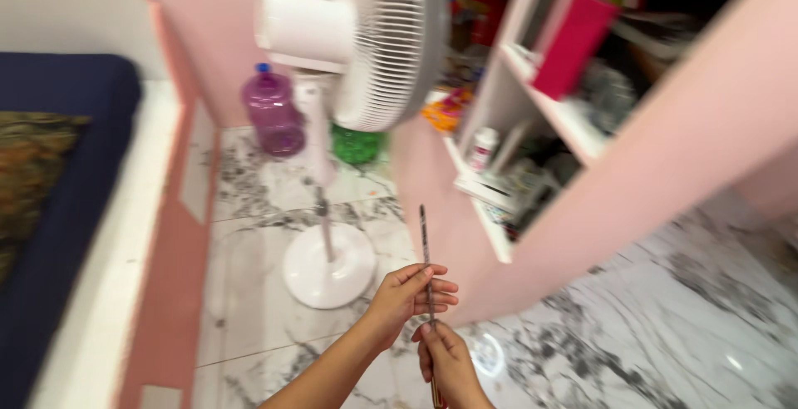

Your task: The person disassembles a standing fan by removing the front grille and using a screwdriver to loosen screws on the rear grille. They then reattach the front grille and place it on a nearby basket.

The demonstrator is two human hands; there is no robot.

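Observation:
A thin dark pencil-like stick (425, 234) stands nearly upright in front of me, its tip pointing up. My left hand (409, 294) pinches it around the middle with fingers curled. My right hand (447, 357) grips its lower end just below the left hand. Both hands are low in the view, above the marble floor. Behind the stick rises a white pedestal fan (366, 43) on a round base (328, 263).
A pink shelf unit (582, 143) with a red box, a small white bottle and clutter stands to the right. A purple water jug (273, 111) and a green container (357, 145) sit by the pink wall. A dark blue mattress (58, 168) lies at left.

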